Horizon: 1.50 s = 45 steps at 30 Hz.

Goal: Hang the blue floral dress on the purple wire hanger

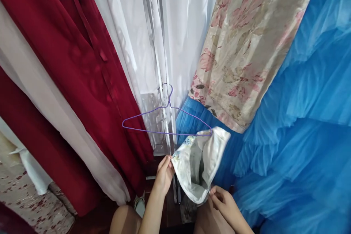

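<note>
two bare hands are seen low in the frame: the left hand (163, 175) at about six o'clock, the right hand (223, 199) at about five o'clock. the wrists and forearms (149, 215) are shown uncovered down to the lower edge. the fingers (168, 163) are slender; the nails are too small to be judged. two bare legs (123, 221) are seen at the lower edge, at seven and six o'clock. the clothing worn cannot be made out.

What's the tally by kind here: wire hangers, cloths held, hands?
purple wire hanger: 1
floral cloth, held at its edges by both hands: 1
hands: 2 (left hand, right hand)
Total: 4
</note>
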Motion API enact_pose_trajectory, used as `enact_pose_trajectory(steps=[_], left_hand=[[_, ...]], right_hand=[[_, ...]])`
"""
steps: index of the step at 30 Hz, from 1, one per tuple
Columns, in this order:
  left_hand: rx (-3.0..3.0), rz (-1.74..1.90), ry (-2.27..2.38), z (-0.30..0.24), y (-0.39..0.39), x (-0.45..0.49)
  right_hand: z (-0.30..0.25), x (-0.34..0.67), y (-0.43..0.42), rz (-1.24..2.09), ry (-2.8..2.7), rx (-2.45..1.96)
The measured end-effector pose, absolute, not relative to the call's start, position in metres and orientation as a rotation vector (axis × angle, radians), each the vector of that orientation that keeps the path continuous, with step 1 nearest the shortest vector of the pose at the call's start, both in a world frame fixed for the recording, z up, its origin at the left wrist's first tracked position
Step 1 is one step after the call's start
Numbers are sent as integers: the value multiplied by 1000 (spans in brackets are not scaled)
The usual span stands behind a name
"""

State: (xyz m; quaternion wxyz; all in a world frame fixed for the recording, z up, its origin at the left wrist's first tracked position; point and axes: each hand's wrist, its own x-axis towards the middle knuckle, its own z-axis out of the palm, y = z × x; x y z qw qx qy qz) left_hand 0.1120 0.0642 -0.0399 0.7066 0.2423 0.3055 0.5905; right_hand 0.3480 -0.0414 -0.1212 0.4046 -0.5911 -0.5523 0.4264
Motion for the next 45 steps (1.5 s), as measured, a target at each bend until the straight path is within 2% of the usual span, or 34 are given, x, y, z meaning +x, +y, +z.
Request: enact_pose_trajectory(steps=[3,8,14,19,22,25,28,31,34,40,45], left_hand=[[747,1209,587,-19,40,135],[1267,1011,630,9,1,156],[1725,1002,863,29,-5,120],[1608,509,901,-10,-19,54],[1722,360,982,-47,-34,25],[1974,289,1128,-66,-31,-8],[2091,287,1338,-60,-3,-51],[2091,449,1470,-37,43,-90],[2118,817,1455,0,97,-106],[2297,1228,1481,86,170,-71],[2339,1264,1174,124,180,-23]], right_hand=[[-112,349,-48,1055,-1455,-1565],[-62,308,-47,1080,-1561,-1316],[-9,253,-41,1445,-1435,-1034],[18,258,-31,1777,-1517,-866],[42,275,-18,1817,-1530,-819],[73,296,-4,1742,-1737,-855],[97,311,17,1572,-1934,-993],[103,317,52,1141,-1957,-1113],[90,318,97,735,-1758,-1165],[59,325,160,358,-1657,-1343],[48,324,146,310,-1769,-1384]])
